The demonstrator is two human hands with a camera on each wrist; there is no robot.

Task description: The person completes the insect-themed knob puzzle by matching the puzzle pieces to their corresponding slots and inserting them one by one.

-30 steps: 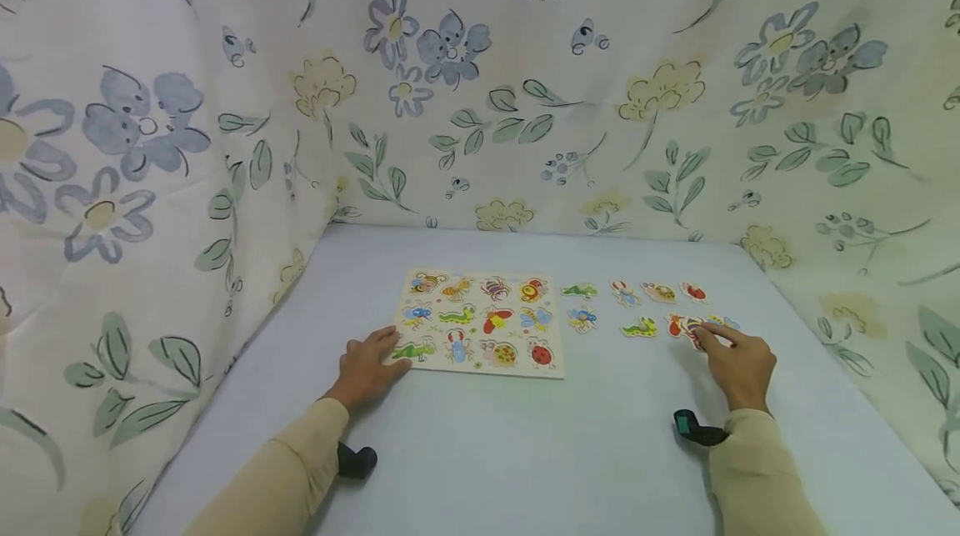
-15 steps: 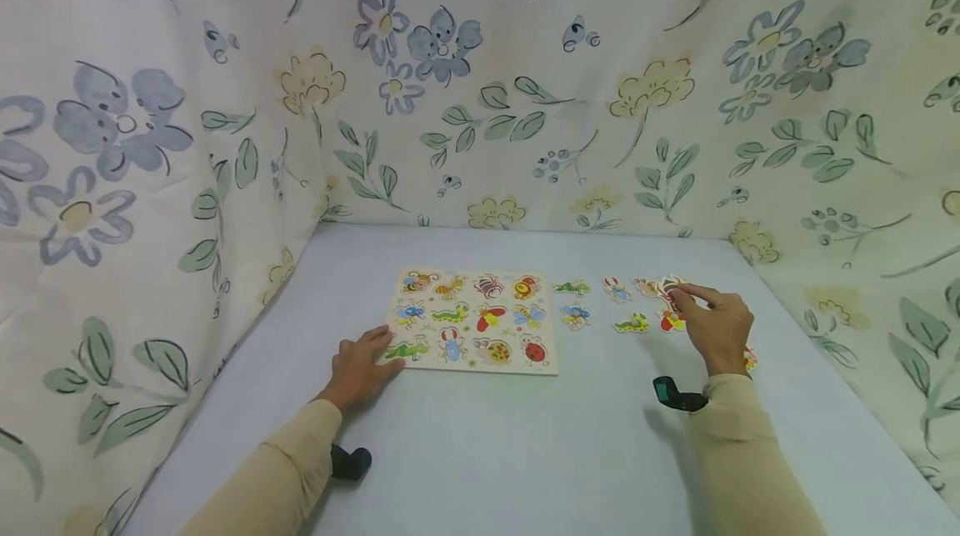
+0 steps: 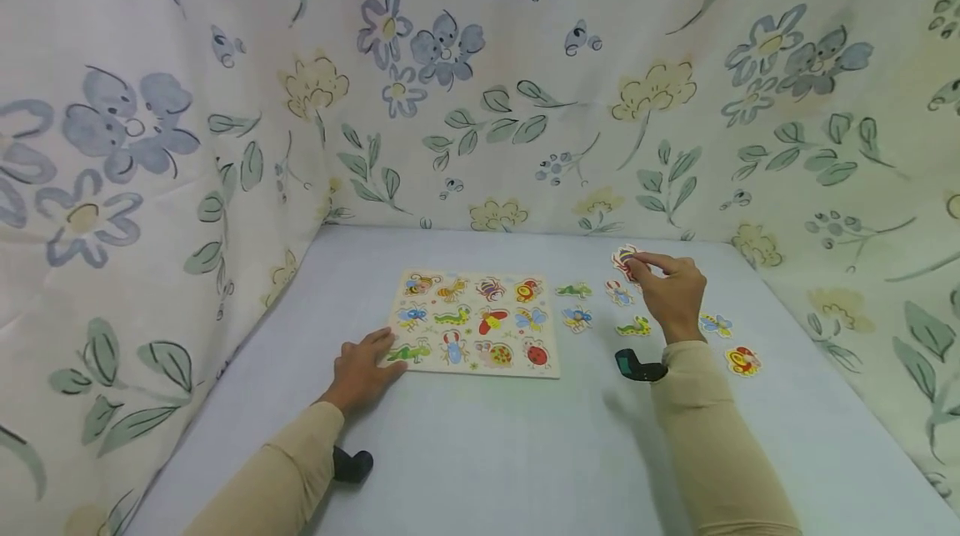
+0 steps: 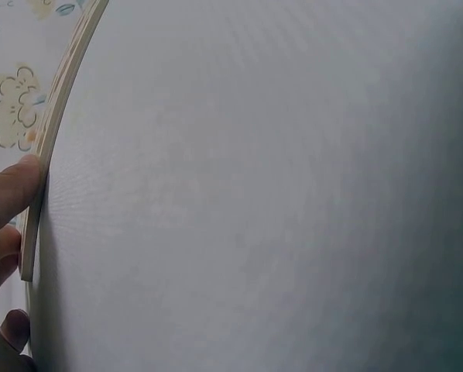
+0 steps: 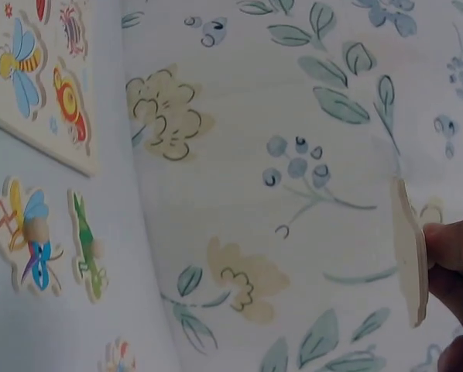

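Observation:
My right hand pinches a spider puzzle piece with a striped body and red legs, holding it raised off the table beyond the loose pieces. Seen edge-on in the right wrist view, the wooden piece stands upright between thumb and fingers. At the near left corner of an insect puzzle board, my left hand rests with its thumb on the front edge and fingers along the left side. The left wrist view shows the thumb touching the board's edge.
Loose pieces lie right of the board: a grasshopper, a blue beetle, a blue fly, a caterpillar, a blue-winged insect and a red-yellow one. My right hand and forearm cover part of this area. Floral cloth surrounds the table.
Carrying the spider piece, my right hand has moved left and farther from me, up over the rows of loose pieces. The left hand stays at the board's corner.

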